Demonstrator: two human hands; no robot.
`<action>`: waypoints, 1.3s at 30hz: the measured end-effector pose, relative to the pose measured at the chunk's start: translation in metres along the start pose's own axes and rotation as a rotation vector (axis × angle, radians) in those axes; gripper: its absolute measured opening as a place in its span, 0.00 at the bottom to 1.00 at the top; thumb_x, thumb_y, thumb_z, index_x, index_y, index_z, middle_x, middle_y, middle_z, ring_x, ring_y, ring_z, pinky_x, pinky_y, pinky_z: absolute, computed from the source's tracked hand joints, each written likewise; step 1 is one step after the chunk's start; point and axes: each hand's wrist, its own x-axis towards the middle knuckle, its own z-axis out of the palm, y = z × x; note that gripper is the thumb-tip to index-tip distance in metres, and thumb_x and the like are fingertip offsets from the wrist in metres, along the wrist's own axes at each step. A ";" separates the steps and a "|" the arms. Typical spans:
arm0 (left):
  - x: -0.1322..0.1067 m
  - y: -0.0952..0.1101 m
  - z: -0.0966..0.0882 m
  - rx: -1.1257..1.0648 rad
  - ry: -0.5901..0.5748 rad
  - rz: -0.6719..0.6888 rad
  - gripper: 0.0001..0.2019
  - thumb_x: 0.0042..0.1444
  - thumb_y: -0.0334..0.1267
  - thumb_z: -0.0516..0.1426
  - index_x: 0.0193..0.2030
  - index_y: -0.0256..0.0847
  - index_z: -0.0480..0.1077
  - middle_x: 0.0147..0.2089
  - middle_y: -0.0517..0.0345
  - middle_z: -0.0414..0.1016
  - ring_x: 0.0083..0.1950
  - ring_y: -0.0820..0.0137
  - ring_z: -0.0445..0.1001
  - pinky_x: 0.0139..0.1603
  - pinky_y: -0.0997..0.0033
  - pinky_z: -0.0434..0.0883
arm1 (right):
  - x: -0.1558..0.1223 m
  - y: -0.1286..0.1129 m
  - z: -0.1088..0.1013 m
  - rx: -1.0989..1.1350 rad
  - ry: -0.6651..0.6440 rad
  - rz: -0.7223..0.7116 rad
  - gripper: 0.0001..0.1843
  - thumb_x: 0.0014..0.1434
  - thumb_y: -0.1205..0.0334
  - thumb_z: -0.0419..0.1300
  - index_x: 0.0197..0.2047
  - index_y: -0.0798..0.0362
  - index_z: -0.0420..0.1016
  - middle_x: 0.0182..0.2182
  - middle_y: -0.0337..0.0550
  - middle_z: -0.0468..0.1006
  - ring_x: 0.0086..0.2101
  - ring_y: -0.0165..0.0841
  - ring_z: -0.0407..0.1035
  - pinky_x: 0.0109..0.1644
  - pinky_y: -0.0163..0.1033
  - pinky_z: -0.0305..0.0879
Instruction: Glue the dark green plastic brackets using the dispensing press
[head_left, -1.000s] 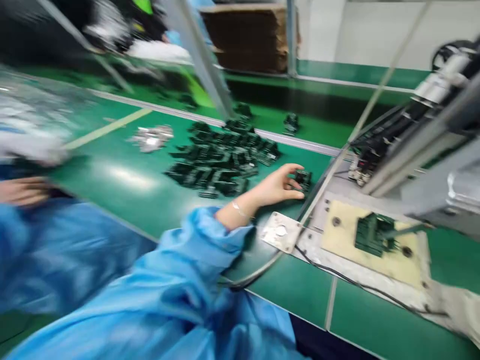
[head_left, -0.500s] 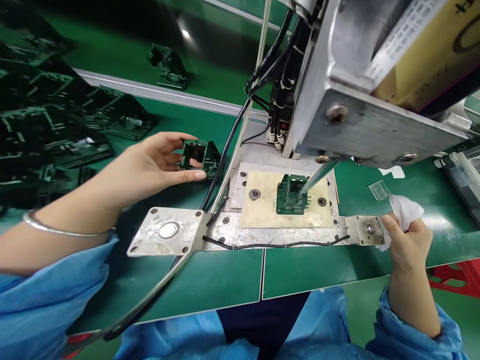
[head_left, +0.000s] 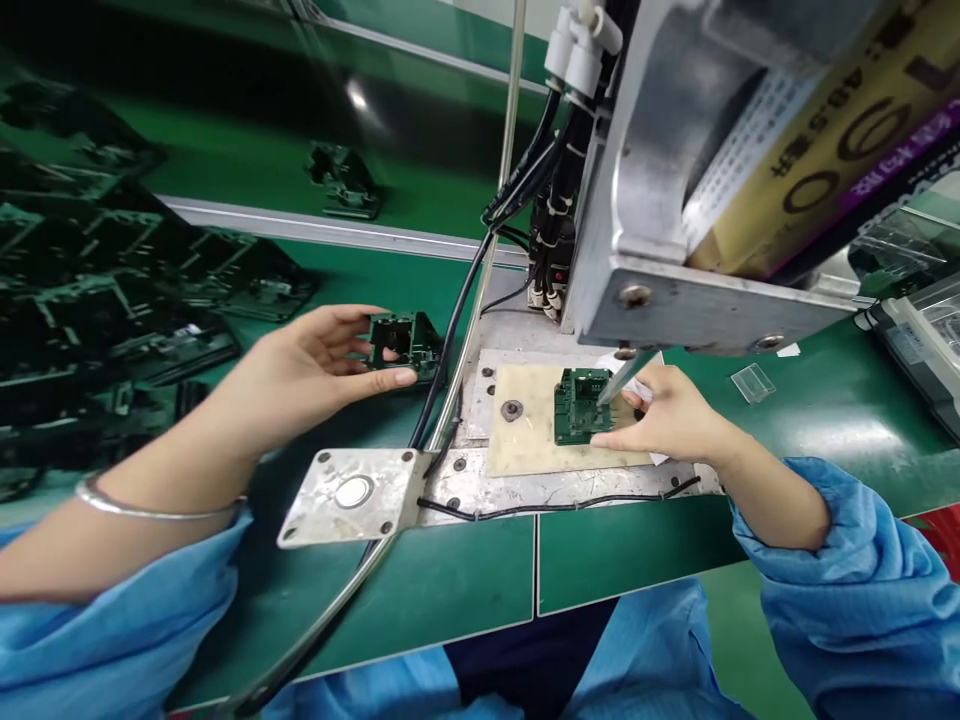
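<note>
My left hand [head_left: 322, 355] grips a green circuit board assembly [head_left: 431, 345] with upright boards, its thumb along the near edge and fingers behind. A second circuit board assembly [head_left: 577, 425] sits on the cream fixture plate [head_left: 517, 450]. My right hand [head_left: 671, 415] is at the right side of that second assembly, with its thumb tip at the lower right corner. A crumpled white wipe [head_left: 637, 390] is held in the right hand, partly hidden by the fingers. The slanted dispensing nozzle [head_left: 626, 372] comes down with its tip at the assembly on the plate.
A metal machine head [head_left: 712, 310] with a gold cartridge [head_left: 802, 170] overhangs the plate. Black cables [head_left: 457, 320] run beside my left hand. A button box [head_left: 352, 492] is at front left. Several board assemblies [head_left: 112, 270] stand at left; a clear plastic piece [head_left: 752, 383] lies at right.
My right hand has moved left from the right end of the metal base to the assembly on the plate, bringing the white wipe. The left hand still holds its assembly; the view has shifted slightly.
</note>
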 end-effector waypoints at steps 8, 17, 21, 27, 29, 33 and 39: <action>-0.026 0.058 -0.003 -0.127 0.066 -0.197 0.28 0.36 0.50 0.73 0.44 0.42 0.74 0.30 0.63 0.70 0.31 0.72 0.66 0.36 0.71 0.68 | -0.021 -0.017 -0.015 0.449 -0.371 0.237 0.28 0.45 0.49 0.73 0.22 0.51 0.56 0.20 0.31 0.57 0.23 0.29 0.54 0.27 0.34 0.51; -0.060 0.100 0.069 0.010 -0.642 -0.201 0.23 0.40 0.52 0.70 0.40 0.41 0.75 0.31 0.59 0.72 0.30 0.68 0.71 0.29 0.70 0.69 | -0.089 -0.014 -0.010 0.654 -0.424 0.357 0.18 0.48 0.57 0.72 0.28 0.52 0.65 0.25 0.33 0.60 0.26 0.30 0.55 0.26 0.32 0.50; -0.053 0.102 0.096 -0.019 -0.726 -0.115 0.24 0.41 0.51 0.70 0.40 0.41 0.71 0.34 0.57 0.72 0.34 0.66 0.73 0.31 0.68 0.71 | -0.129 -0.008 -0.015 0.506 -0.221 0.344 0.14 0.52 0.57 0.71 0.34 0.53 0.71 0.27 0.36 0.64 0.27 0.34 0.61 0.27 0.34 0.60; -0.054 0.086 0.104 0.131 -0.565 0.122 0.34 0.41 0.55 0.70 0.51 0.42 0.65 0.33 0.60 0.69 0.35 0.63 0.72 0.37 0.61 0.73 | -0.166 0.021 -0.013 0.258 0.426 0.204 0.25 0.52 0.51 0.74 0.49 0.53 0.76 0.32 0.43 0.75 0.29 0.41 0.72 0.30 0.40 0.73; -0.058 0.081 0.105 0.216 -0.510 0.204 0.35 0.44 0.58 0.68 0.54 0.42 0.64 0.38 0.56 0.72 0.39 0.60 0.74 0.42 0.58 0.74 | -0.174 0.038 -0.008 0.192 0.671 0.131 0.31 0.50 0.50 0.75 0.54 0.54 0.74 0.36 0.46 0.77 0.31 0.43 0.73 0.29 0.40 0.74; -0.058 0.078 0.111 0.359 -0.410 0.288 0.35 0.48 0.60 0.65 0.56 0.42 0.63 0.42 0.53 0.74 0.42 0.58 0.75 0.46 0.57 0.73 | -0.182 0.062 0.005 0.119 0.859 0.054 0.34 0.52 0.46 0.74 0.57 0.53 0.74 0.39 0.48 0.77 0.34 0.44 0.74 0.25 0.37 0.71; -0.062 0.078 0.088 0.510 -0.388 0.423 0.47 0.46 0.64 0.64 0.68 0.45 0.57 0.61 0.43 0.69 0.61 0.46 0.67 0.58 0.47 0.69 | -0.178 0.058 0.012 0.216 0.735 -0.040 0.33 0.59 0.48 0.71 0.63 0.54 0.70 0.58 0.55 0.70 0.52 0.51 0.69 0.44 0.43 0.75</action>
